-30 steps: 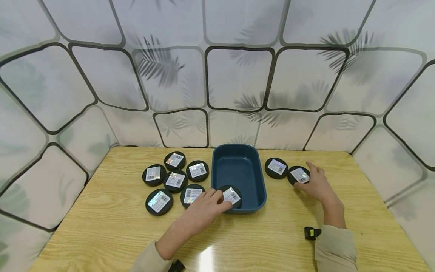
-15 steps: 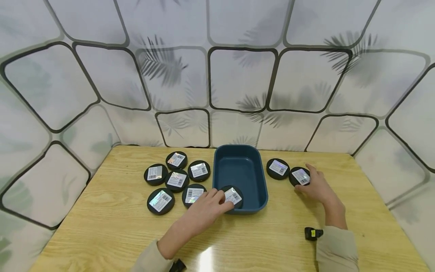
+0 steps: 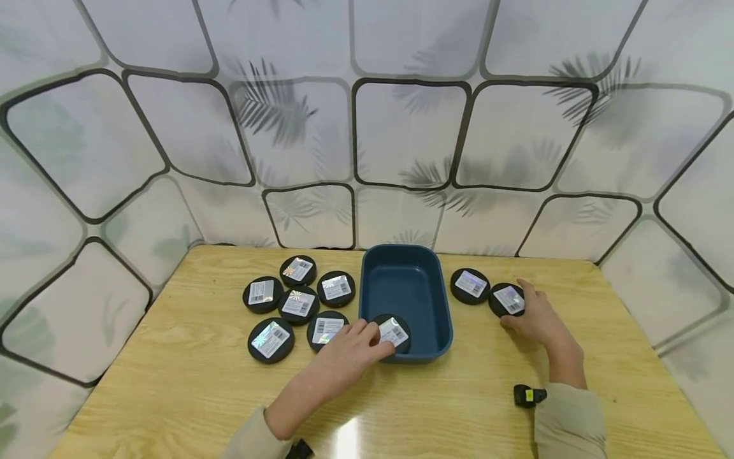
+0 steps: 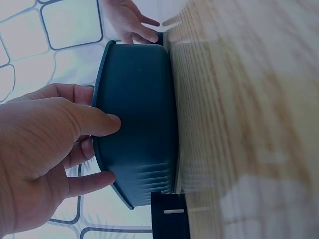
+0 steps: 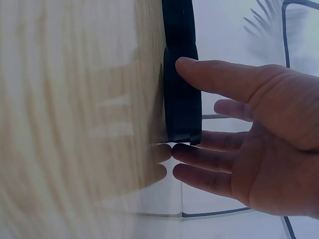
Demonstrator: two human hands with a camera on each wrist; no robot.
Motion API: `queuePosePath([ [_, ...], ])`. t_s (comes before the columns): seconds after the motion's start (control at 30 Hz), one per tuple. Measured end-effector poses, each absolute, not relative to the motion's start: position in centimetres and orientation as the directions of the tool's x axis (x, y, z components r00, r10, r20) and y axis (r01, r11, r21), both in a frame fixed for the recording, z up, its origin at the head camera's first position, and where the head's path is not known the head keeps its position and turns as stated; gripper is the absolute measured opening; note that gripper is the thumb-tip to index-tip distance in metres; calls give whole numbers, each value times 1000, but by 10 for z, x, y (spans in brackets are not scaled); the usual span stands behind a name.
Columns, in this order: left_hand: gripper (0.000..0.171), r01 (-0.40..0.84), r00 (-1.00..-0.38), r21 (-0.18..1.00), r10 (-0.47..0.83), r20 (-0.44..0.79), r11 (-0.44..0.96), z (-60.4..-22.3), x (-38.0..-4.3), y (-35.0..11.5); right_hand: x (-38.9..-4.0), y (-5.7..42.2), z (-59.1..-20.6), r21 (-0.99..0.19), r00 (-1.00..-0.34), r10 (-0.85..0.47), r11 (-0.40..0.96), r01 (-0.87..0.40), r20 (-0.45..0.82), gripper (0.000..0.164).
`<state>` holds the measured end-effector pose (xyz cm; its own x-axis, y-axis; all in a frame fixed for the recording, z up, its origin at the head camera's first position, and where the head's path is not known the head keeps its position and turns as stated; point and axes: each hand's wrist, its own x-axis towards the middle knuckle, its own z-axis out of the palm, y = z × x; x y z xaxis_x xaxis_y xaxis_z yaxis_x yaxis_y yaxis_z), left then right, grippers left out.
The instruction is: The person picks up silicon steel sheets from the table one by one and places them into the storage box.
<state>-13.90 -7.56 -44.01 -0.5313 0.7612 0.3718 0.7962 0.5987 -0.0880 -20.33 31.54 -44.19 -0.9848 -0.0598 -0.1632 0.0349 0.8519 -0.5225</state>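
My left hand grips the near-left corner of a dark blue plastic bin. In the left wrist view its thumb lies against the outer wall, while other fingers pass behind the rim. A black round disc with a white barcode label sits in that corner of the bin, partly covered by my left hand. To the right, my right hand pinches another labelled disc from its near and far edges; the right wrist view shows the thumb on the disc's side. That disc lies flat on the table.
One more disc lies between the bin and my right hand. Several like discs are grouped left of the bin, the closest beside my left hand. The wooden table ends at a patterned backdrop.
The whole head view shifts slightly. My right thumb slides a little back toward the disc's near edge, leaving more of its label showing. The left hand and bin keep their place.
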Motion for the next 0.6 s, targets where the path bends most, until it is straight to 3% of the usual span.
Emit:
queuePosePath([
  [0.6,20,800,-532,-78,763,368,595,-441,-140,-76,-205,314,-445,-505,-986,-61,863,27,-157,93],
])
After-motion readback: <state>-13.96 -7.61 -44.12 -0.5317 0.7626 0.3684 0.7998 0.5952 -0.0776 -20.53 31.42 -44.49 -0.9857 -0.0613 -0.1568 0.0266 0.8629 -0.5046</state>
